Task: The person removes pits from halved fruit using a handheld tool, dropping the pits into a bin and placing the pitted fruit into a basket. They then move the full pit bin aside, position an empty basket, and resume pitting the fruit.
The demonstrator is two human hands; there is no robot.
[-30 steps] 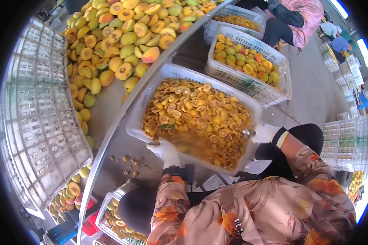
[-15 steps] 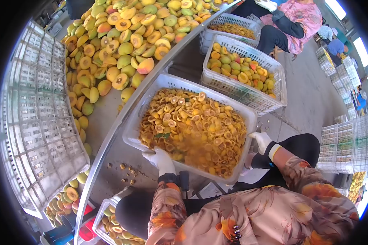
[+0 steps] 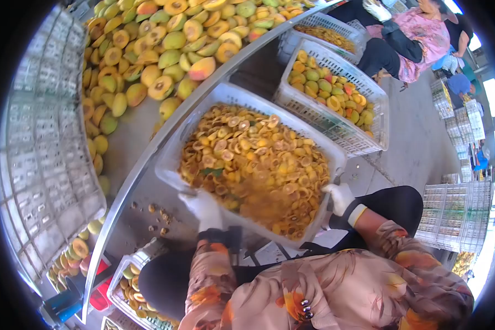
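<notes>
A white plastic crate [image 3: 291, 118] full of small orange-yellow fruit pieces [image 3: 253, 159] sits in front of me beside a metal table edge. My left hand [image 3: 202, 209], in a white glove, grips the crate's near left rim, its fingertips partly hidden. At the right rim, my right hand [image 3: 340, 197], also white-gloved, is closed on the crate wall. A green leaf lies among the pieces. Behind the crate stands another white crate [image 3: 335, 129] of green and orange fruit.
Halved fruit [image 3: 170, 41] is heaped on the metal-edged table [image 3: 135, 176]. An upright white crate [image 3: 49, 132] stands at the left. A co-worker in pink [image 3: 418, 36] sits at the upper right, near stacked crates [image 3: 456, 214]. Small bits lie on the floor.
The crate of pieces has shifted slightly left with both hands on it. My right hand has moved from inside the rim to its outer side. The view has shifted, showing more of the co-worker.
</notes>
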